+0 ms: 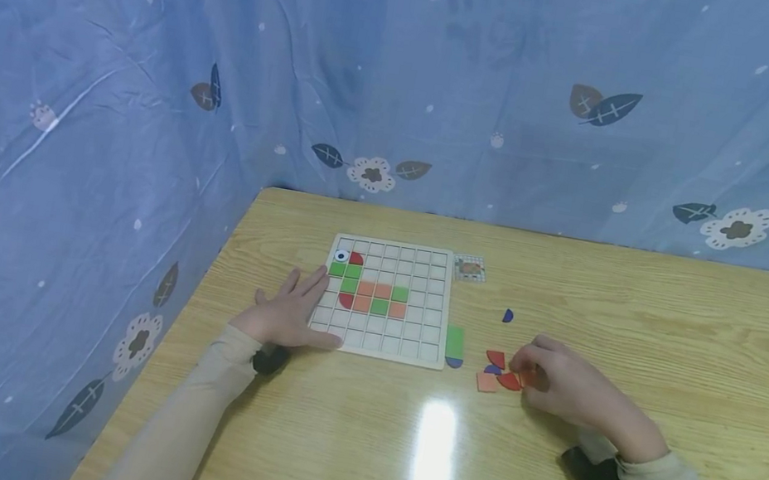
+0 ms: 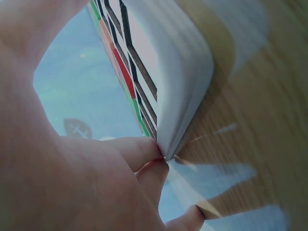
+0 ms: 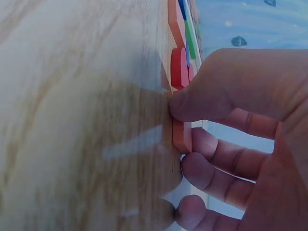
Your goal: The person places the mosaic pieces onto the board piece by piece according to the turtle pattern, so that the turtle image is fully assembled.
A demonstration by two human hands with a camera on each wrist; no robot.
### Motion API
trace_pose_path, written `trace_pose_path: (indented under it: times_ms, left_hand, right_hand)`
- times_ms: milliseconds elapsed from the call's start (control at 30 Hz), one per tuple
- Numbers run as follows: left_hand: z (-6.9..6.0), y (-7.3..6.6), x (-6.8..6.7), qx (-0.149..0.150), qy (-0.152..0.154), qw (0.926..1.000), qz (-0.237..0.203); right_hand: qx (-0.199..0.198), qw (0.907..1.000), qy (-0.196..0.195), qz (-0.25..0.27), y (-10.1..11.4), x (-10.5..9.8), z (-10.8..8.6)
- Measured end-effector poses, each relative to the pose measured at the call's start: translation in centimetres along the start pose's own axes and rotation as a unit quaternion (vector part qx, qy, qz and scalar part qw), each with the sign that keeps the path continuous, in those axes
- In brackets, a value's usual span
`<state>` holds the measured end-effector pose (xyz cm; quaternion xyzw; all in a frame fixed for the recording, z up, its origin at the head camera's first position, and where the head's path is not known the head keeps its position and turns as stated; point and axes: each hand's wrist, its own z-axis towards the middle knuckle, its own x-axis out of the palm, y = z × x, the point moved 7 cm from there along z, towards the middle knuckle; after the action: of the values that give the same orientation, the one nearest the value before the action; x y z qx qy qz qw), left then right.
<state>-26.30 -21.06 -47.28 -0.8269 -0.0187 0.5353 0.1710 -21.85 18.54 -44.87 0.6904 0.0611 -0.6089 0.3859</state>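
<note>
A white grid board (image 1: 428, 306) lies on the table, with green, orange and red pieces and a round eye piece (image 1: 342, 256) in its cells. My left hand (image 1: 285, 315) spreads over its lower left corner; the fingers touch the board's edge (image 2: 185, 82) in the left wrist view. To the board's right, my right hand (image 1: 568, 387) pinches an orange piece (image 3: 181, 134) on the table between thumb and fingers. Beside it lie red quarter pieces (image 1: 496, 359), an orange square (image 1: 486, 383) and a blue half-round piece partly covered.
A small picture card (image 1: 470, 268) lies by the board's upper right corner. Green pieces (image 1: 455, 342) and a blue half-round (image 1: 454, 363) are beside the board's lower right edge. Another blue half-round (image 1: 508, 316) lies apart. A blue patterned curtain (image 1: 499, 90) stands behind the table.
</note>
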Motion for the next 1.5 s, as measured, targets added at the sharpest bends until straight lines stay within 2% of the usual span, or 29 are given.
trace_pose_path:
  times_ms: [167, 333, 533, 833, 1000, 1333, 1500]
  left_hand:
    - [0.0, 0.1, 0.1, -0.002, 0.002, 1.0, 0.0]
    - [0.1, 0.2, 0.2, -0.004, 0.002, 1.0, 0.004]
    - [0.1, 0.3, 0.2, -0.007, -0.001, 1.0, 0.005]
    - [0.1, 0.4, 0.2, -0.012, 0.0, 0.9999, 0.002]
    - [0.1, 0.4, 0.1, -0.009, 0.0, 0.9999, 0.005]
    - [0.3, 0.3, 0.3, -0.008, 0.001, 0.9999, 0.01]
    - [0.3, 0.2, 0.3, -0.008, -0.001, 0.9999, 0.014]
  right_hand:
    - [-0.009, 0.9999, -0.006, 0.005, 0.1, 0.0, 0.1]
    - [0.01, 0.9999, 0.0, 0.012, -0.2, 0.0, 0.4]
    - [0.017, 0.9997, -0.004, 0.016, 0.2, -0.2, 1.7]
    - [0.018, 0.9992, 0.003, 0.035, 1.5, 0.3, 5.2]
    - [0.034, 0.9979, 0.015, 0.053, 2.4, 0.9, 7.6]
    - [-0.026, 0.9984, -0.005, 0.051, 4.4, 1.4, 11.6]
    - [-0.03, 0.9982, -0.009, 0.052, 4.5, 1.6, 13.3]
